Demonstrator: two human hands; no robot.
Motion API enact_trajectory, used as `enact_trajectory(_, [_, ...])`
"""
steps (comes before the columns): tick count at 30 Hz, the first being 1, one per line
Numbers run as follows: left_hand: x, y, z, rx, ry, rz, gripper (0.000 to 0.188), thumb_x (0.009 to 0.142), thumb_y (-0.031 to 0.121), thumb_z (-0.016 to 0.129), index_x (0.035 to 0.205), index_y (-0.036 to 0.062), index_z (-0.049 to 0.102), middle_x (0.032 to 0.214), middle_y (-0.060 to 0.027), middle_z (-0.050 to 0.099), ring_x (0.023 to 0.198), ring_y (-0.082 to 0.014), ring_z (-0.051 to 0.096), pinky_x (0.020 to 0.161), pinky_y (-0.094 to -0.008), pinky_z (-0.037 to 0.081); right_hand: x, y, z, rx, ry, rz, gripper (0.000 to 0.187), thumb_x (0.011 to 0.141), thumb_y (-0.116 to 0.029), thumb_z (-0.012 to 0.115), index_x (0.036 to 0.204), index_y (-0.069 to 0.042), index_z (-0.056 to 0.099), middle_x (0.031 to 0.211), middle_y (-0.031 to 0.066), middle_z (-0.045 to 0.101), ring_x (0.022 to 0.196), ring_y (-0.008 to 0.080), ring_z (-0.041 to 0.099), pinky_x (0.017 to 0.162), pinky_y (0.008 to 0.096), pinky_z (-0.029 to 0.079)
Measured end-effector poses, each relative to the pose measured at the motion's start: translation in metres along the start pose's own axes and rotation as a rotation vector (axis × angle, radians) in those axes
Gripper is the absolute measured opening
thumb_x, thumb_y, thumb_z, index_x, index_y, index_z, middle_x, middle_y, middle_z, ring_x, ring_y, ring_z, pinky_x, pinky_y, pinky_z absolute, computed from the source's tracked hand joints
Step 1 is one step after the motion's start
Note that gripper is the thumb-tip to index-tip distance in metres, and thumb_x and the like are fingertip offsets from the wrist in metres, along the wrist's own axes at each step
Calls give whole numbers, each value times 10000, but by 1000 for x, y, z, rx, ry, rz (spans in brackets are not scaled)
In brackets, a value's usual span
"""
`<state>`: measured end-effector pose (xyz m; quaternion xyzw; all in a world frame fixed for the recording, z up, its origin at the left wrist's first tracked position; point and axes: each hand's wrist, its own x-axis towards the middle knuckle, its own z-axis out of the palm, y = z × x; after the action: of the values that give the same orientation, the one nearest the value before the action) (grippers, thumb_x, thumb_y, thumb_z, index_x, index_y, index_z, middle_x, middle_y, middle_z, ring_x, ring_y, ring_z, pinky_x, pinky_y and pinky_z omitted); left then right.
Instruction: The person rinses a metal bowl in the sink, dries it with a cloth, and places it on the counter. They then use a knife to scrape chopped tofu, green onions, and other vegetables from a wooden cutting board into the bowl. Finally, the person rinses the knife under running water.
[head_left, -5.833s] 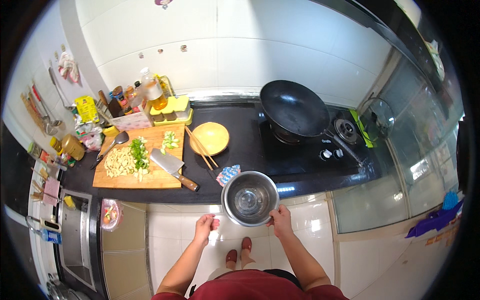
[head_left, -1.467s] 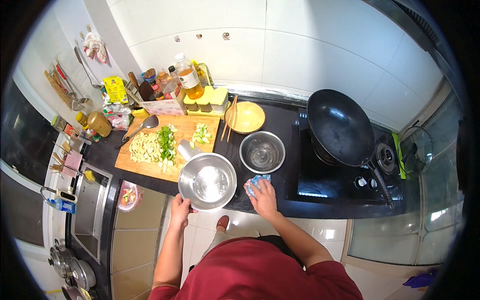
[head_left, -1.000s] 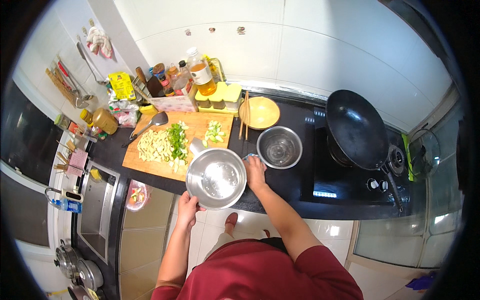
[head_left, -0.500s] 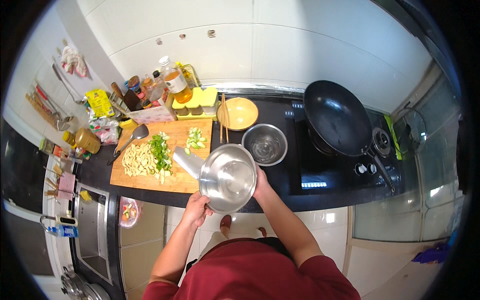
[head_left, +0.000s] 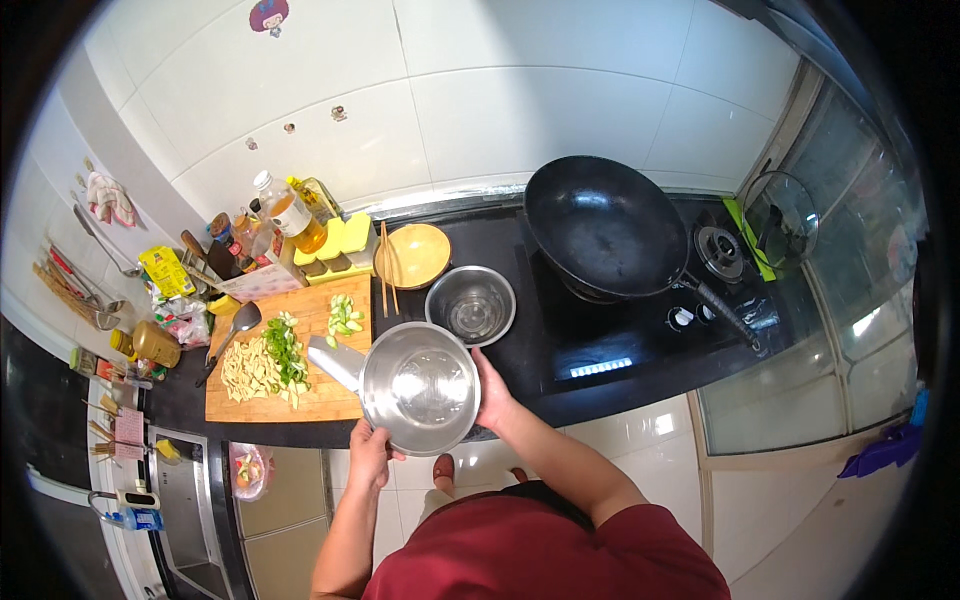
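Note:
Both my hands hold a shiny metal bowl (head_left: 425,395) at the counter's front edge, its open top facing up. My left hand (head_left: 369,455) grips its lower left rim, thumb on top. My right hand (head_left: 492,392) is closed round its right side, fingers partly hidden beneath. A flat metal piece (head_left: 335,362) juts from the bowl's upper left over the cutting board (head_left: 240,408); whether it joins the bowl, I cannot tell. Sliced pale pieces (head_left: 252,368) and chopped greens (head_left: 287,357) lie on the board. Just beyond stands a second metal bowl (head_left: 471,306).
A black wok (head_left: 605,230) sits on the stove (head_left: 590,350) at right. Behind the held bowl are a yellow plate (head_left: 425,255) and chopsticks (head_left: 386,270). Seasoning boxes (head_left: 352,238) and bottles line the wall. A spatula (head_left: 235,330) rests on the board's left; a sink (head_left: 185,510) is further left.
My view has shifted, so the counter appears lower and further left. My hands keep hold of the metal bowl, which looks nearly unmoved relative to the board.

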<state>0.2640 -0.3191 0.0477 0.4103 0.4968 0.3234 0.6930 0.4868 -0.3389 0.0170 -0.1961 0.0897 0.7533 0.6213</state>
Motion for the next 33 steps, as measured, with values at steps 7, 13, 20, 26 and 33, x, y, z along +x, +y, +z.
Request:
enact_trajectory(7, [17,-12,3,-42,163,77,227,832,1,440,1032,-35,542,812,-112,631,536,-160,583,415,-254,500,0,4,-36,-151,-341,101,543,944,-621,330,1202,-211,576,887,20,646,507,156,525,421,348,450])
enact_trajectory(13, [30,0,-43,-119,194,142,254,849,7,448,1079,-35,546,923,-136,643,648,-166,624,456,-260,535,17,-13,-34,-913,184,-270,445,968,-456,434,1207,-107,569,975,57,629,739,195,559,597,328,425])
enact_trajectory(20, [23,22,-175,-141,273,146,211,863,-4,442,1054,-6,531,898,-111,648,631,-161,628,471,-249,539,38,76,4,-2218,378,-1198,471,764,-176,706,1173,3,557,1184,206,560,1135,391,482,977,454,373])
enact_trajectory(26, [31,24,-321,-156,500,182,213,854,0,451,1055,-23,518,892,-120,632,641,-158,630,443,-242,537,84,152,33,-2417,467,-682,539,723,-194,718,1195,-9,536,1053,143,608,999,333,555,870,465,414])
enact_trajectory(33, [67,14,-428,-285,767,181,75,855,-10,470,928,-23,458,796,-125,564,591,-196,601,441,-287,544,129,172,7,-2550,515,-637,575,666,-57,710,1206,-23,515,952,184,606,928,365,571,824,436,480])
